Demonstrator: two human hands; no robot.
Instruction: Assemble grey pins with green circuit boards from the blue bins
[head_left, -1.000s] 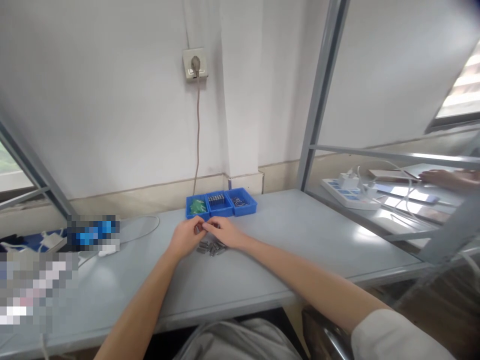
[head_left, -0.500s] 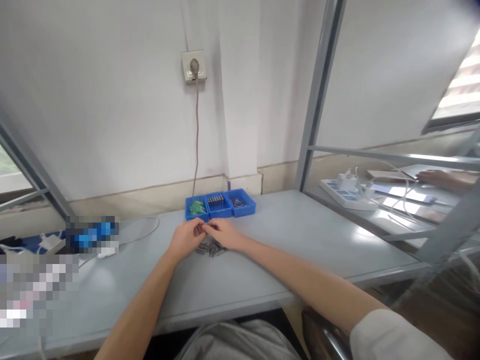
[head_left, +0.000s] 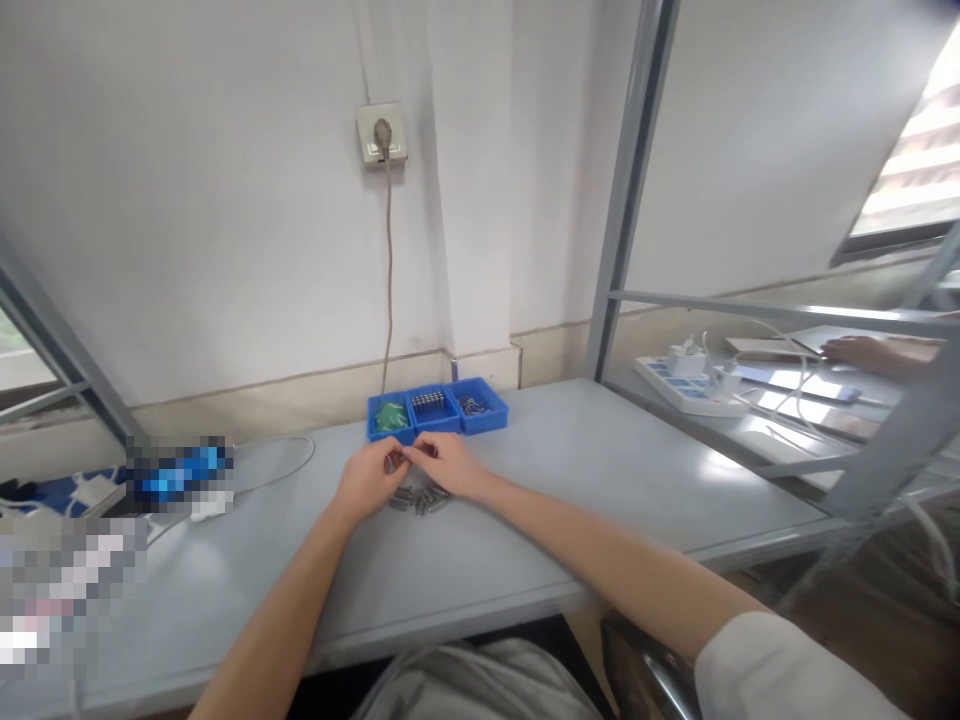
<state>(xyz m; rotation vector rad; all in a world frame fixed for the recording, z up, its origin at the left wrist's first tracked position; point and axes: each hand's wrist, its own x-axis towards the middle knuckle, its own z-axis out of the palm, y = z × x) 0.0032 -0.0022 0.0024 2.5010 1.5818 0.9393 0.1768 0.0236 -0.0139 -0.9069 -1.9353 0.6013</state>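
My left hand and my right hand meet over the table, thumbs and fingertips pinched together. Whatever lies between the fingertips is too small and too hidden to name. Just below the hands, several small grey metal pieces lie in a loose pile on the tabletop. Right behind the fingers stand three joined blue bins. The left bin has green pieces in it, the middle bin a block of dark pieces in rows, and the right bin small thin metal parts.
A grey table reaches back to the wall, where a plug sits in a socket. Grey metal posts rise at the sides. On the right, beyond the frame, are a power strip and another person's hand. A white cable lies left.
The view has shifted slightly, so the surroundings sit a little further left. My hands keep the same pinched pose over the metal pieces, with hardly any movement.
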